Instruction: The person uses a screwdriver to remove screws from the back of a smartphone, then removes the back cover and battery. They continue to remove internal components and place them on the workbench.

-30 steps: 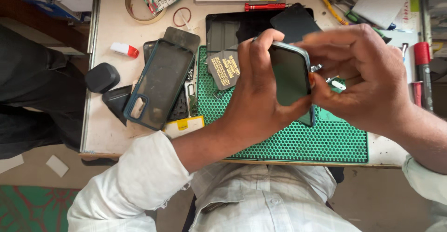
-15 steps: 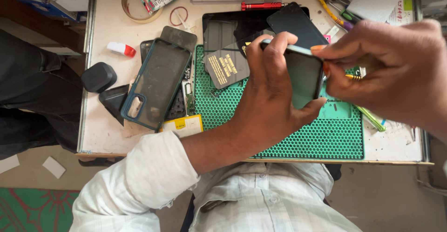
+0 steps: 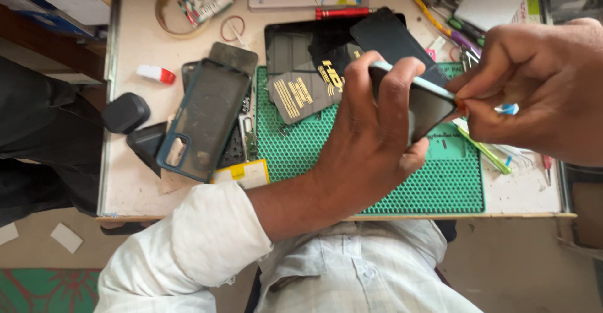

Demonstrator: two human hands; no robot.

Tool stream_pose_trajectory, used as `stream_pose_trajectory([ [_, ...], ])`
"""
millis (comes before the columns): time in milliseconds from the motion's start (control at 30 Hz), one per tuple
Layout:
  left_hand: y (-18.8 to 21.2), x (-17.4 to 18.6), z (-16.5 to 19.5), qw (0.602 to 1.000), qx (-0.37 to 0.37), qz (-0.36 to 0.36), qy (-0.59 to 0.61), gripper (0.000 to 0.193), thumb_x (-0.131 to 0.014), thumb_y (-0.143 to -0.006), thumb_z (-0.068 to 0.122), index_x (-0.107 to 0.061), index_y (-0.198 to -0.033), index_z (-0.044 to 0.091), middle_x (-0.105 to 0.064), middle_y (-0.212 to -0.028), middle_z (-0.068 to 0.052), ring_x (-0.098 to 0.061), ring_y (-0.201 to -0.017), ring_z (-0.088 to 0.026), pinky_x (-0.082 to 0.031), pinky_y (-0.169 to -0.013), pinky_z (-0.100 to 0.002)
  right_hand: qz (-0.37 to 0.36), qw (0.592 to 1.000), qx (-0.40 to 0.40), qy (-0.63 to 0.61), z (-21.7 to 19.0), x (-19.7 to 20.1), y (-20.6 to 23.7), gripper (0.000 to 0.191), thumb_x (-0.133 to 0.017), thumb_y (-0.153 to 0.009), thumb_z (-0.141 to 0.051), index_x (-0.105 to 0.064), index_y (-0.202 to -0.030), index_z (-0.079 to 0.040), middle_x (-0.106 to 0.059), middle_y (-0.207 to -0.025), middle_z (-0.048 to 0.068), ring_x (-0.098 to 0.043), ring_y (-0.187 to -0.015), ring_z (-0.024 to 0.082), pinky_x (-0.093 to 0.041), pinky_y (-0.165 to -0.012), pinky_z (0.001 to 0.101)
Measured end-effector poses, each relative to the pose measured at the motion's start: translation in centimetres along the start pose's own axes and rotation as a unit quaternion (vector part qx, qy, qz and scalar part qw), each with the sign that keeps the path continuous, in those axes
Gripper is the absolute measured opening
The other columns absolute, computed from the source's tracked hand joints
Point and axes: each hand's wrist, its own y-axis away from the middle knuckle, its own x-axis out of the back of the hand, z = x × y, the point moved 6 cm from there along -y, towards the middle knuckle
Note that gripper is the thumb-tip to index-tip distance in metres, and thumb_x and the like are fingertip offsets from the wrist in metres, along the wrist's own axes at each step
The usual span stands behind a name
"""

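My left hand grips a dark smartphone with a light blue rim, held tilted above the green perforated work mat. Fingers curl over its top edge and the thumb presses its lower side. My right hand pinches at the phone's right corner with thumb and fingertips. What lies between those fingertips is hidden.
A dark teal phone case lies on phone parts left of the mat. Black panels sit at the mat's top. A glue tube on a tape ring, a red-capped item, tweezers and pens crowd the white table.
The phone has tilted flatter and shifted right. My right hand moved from covering the phone's side out to its right corner, and the view shifted slightly.
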Motion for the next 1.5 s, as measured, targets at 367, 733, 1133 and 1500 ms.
stream_pose_trajectory([
  [367,0.0,1.6,0.3,0.996,-0.048,-0.006,-0.071,0.067,-0.064,-0.103,-0.006,-0.026,-0.156,0.011,-0.042,-0.142,-0.016,-0.053,-0.12,-0.028,-0.046,-0.102,-0.04,0.007,0.993,0.043,-0.105,0.6,-1.5,1.5,0.021,-0.078,-0.083,0.0,-0.063,-0.098,0.001,-0.079,-0.096,0.011,-0.079,-0.097,0.016,-0.06,-0.082,0.0296],
  [733,2.2,0.5,-2.3,0.995,0.024,-0.048,-0.087,0.096,-0.083,-0.079,0.015,-0.026,-0.155,0.001,-0.044,-0.146,-0.02,-0.048,-0.137,-0.037,-0.037,-0.113,-0.054,0.004,0.995,0.068,-0.079,-0.1,-1.3,3.7,0.061,-0.067,-0.083,0.006,-0.049,-0.141,0.004,-0.073,-0.121,0.017,-0.076,-0.108,0.021,-0.057,-0.092,0.0355],
  [1133,1.7,3.1,-1.5,0.967,-0.073,-0.004,-0.245,0.043,-0.065,-0.103,0.011,-0.054,-0.144,0.016,-0.056,-0.141,-0.005,-0.051,-0.135,-0.028,-0.041,-0.114,-0.053,0.066,0.983,0.094,-0.144,-0.5,-1.8,5.9,0.016,-0.063,-0.09,0.007,-0.061,-0.106,0.005,-0.074,-0.116,0.02,-0.075,-0.108,0.022,-0.058,-0.094,0.0334],
  [1500,3.0,5.4,-1.2,0.928,-0.117,-0.006,-0.355,0.028,-0.069,-0.111,0.021,-0.057,-0.136,0.02,-0.057,-0.14,-0.003,-0.05,-0.136,-0.026,-0.042,-0.114,-0.058,0.035,0.97,0.187,-0.15,-1.3,-5.7,6.6,0.029,-0.072,-0.085,0.002,-0.062,-0.113,0.003,-0.076,-0.118,0.015,-0.079,-0.099,0.019,-0.065,-0.082,0.0277],
])
